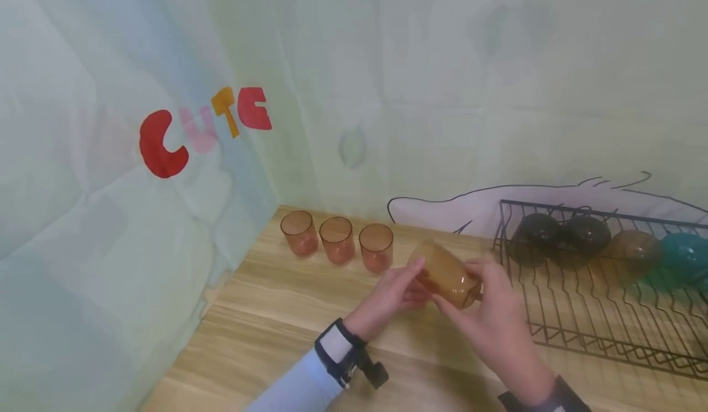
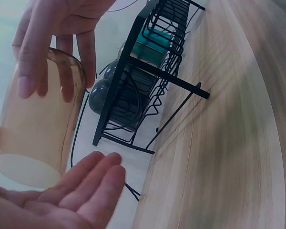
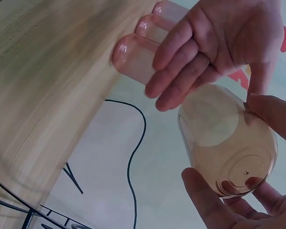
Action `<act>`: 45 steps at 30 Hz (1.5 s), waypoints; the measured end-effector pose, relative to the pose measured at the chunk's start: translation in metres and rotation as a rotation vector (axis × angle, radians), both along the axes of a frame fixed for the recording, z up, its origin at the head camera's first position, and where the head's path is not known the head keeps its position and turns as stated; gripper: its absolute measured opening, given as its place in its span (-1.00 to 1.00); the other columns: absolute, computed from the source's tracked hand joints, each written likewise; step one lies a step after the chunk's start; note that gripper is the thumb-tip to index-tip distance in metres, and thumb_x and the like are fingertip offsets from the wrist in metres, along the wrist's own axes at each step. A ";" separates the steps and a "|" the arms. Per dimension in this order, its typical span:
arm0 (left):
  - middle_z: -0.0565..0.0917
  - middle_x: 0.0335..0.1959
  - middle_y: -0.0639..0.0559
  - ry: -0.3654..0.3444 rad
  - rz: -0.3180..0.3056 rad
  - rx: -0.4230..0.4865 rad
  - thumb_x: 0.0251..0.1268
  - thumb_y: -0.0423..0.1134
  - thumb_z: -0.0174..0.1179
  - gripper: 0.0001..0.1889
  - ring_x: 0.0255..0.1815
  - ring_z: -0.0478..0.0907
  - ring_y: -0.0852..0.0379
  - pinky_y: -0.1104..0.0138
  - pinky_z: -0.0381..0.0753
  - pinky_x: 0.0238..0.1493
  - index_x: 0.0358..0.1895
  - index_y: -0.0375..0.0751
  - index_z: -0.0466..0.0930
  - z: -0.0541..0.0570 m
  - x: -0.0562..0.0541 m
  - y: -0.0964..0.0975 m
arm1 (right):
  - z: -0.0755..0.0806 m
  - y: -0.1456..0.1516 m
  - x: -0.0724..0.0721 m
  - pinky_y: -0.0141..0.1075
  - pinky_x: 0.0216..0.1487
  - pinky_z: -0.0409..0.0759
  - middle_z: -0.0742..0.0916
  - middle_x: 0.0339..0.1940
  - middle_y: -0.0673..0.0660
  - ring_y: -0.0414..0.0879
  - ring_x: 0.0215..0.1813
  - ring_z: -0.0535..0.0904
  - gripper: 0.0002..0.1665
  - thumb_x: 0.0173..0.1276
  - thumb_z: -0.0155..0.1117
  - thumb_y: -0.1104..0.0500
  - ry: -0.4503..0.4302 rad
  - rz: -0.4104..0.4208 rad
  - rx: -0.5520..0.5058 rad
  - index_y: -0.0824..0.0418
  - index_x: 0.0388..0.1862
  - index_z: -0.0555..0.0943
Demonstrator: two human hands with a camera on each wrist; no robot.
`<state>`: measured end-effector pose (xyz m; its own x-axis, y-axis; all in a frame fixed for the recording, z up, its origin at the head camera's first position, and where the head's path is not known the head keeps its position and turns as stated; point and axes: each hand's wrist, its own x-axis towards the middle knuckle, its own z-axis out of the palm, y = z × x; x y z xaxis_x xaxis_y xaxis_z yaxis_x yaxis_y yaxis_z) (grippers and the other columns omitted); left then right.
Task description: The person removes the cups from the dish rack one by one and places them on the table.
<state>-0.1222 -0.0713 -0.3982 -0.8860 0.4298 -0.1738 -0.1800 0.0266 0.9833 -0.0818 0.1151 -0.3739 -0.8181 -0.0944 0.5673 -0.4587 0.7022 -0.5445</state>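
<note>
An amber drinking glass (image 1: 442,275) is held tilted above the table between both hands. My right hand (image 1: 500,320) grips it around the base end, thumb on one side and fingers on the other, as the right wrist view shows. My left hand (image 1: 391,295) is at the mouth end, its thumb against the glass and its fingers (image 2: 93,186) extended past the rim. Through the clear wall of the glass (image 3: 229,138), the pale round mouth shows on the left hand's side. Nearest the left hand stands a pink glass (image 1: 377,249).
Three pink glasses, including the middle one (image 1: 337,241), stand upright in a row along the wall. At right, a black wire rack (image 1: 558,313) carries upside-down dark glasses (image 1: 585,240), a brownish one (image 1: 633,255) and a teal one (image 1: 686,255). Fabric-like walls border the wooden table (image 1: 260,313).
</note>
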 end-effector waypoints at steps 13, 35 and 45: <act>0.59 0.01 -0.16 -0.048 0.106 0.153 0.15 0.19 0.19 -0.37 -0.05 0.64 -0.02 0.23 0.65 -0.02 0.17 -0.17 0.40 0.008 -0.008 0.008 | -0.005 0.001 0.000 -0.12 -0.13 0.68 0.59 -0.04 0.05 -0.05 -0.05 0.59 -0.18 -0.11 0.56 -0.05 -0.104 -0.010 0.033 0.18 0.13 0.44; 0.49 0.07 0.08 0.231 0.265 -0.253 -0.09 0.20 0.37 -0.20 0.06 0.50 0.10 0.26 0.55 0.07 0.27 0.09 0.26 -0.015 -0.022 0.017 | -0.015 0.009 -0.005 0.17 0.14 0.47 0.53 0.24 0.25 0.20 0.18 0.50 -0.18 0.09 0.40 -0.08 -0.302 0.001 0.243 0.21 0.28 0.36; 0.42 0.15 0.04 0.284 0.340 -0.313 -0.06 0.10 0.40 -0.17 0.15 0.42 0.04 0.21 0.48 0.18 0.33 0.11 0.20 -0.030 -0.038 0.016 | -0.014 0.014 -0.007 0.14 0.20 0.43 0.53 0.25 0.24 0.19 0.21 0.47 -0.20 0.12 0.37 -0.11 -0.306 -0.007 0.228 0.20 0.27 0.37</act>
<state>-0.1604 -0.0557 -0.4284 -0.9969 0.0765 0.0190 0.0421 0.3129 0.9489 -0.0883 0.1295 -0.3884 -0.9473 -0.1841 0.2621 -0.2942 0.8234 -0.4852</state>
